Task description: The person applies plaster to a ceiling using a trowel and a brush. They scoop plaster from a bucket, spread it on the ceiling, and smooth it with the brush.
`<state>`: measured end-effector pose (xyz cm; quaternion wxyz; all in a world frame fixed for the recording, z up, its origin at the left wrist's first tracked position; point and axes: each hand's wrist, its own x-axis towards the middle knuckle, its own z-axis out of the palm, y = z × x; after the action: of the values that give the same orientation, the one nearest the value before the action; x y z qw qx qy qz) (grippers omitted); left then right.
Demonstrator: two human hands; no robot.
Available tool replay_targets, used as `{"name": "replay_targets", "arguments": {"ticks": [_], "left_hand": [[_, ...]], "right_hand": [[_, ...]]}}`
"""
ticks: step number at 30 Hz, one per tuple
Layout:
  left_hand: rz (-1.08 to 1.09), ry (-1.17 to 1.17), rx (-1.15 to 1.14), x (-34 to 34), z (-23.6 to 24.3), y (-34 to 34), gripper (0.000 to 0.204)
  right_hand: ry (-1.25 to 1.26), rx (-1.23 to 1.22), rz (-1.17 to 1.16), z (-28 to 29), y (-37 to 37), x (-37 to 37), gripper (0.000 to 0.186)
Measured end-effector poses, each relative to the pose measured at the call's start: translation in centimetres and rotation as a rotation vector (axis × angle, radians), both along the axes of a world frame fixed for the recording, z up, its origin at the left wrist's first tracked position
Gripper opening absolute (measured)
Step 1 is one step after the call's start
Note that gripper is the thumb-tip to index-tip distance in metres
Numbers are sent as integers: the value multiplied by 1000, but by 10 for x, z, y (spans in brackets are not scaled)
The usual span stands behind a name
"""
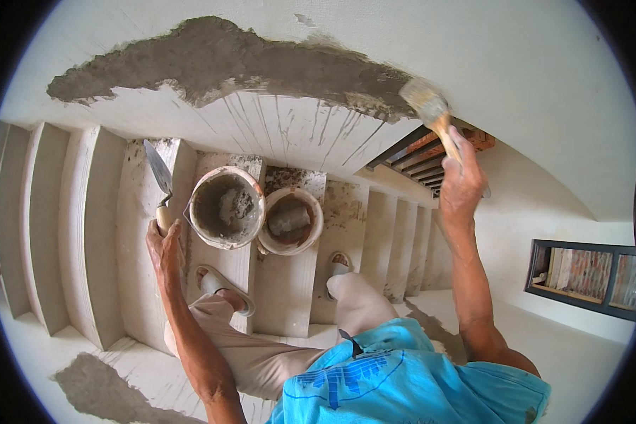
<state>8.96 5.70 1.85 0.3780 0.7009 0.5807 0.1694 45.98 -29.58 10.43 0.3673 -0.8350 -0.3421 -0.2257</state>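
Note:
My right hand [462,177] is closed round the wooden handle of a wide paintbrush [427,102], raised at the right end of a dark wet mortar patch [261,63] on the white wall. The bristles lie against or just off the wall there; I cannot tell which. My left hand [165,251] grips the wooden handle of a pointed trowel [159,169], its blade pointing away from me. Right of the trowel stands a bucket [198,222] with grey mortar inside. Against it is a second bucket [316,237] with murky contents, partly shaded.
Concrete stairs [85,212] run across below the wall, and my sandalled feet stand on different steps. Grey drips streak the wall under the patch. A barred opening [420,162] lies beyond my right hand, and a dark-framed window [583,275] is at far right.

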Motion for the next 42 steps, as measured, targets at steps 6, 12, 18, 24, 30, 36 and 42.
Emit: {"name": "replay_targets", "arguments": {"ticks": [6, 12, 18, 24, 30, 36, 42], "left_hand": [[9, 3, -46, 1, 8, -4, 36], [-38, -7, -1, 0, -3, 3, 36], [-17, 18, 19, -2, 5, -3, 38], [-51, -4, 0, 5, 12, -7, 39], [-57, -12, 11, 6, 18, -9, 40], [-40, 31, 23, -4, 5, -1, 43], [-60, 25, 45, -4, 6, -5, 42]], "right_hand": [[24, -4, 39, 6, 0, -17, 46], [-95, -67, 7, 2, 24, -8, 49], [-112, 5, -19, 2, -13, -10, 52], [-197, -8, 95, 4, 22, -9, 57], [-387, -162, -21, -1, 7, 10, 56], [-378, -127, 70, 7, 15, 2, 56], [-441, -174, 22, 8, 8, 10, 57]]}}
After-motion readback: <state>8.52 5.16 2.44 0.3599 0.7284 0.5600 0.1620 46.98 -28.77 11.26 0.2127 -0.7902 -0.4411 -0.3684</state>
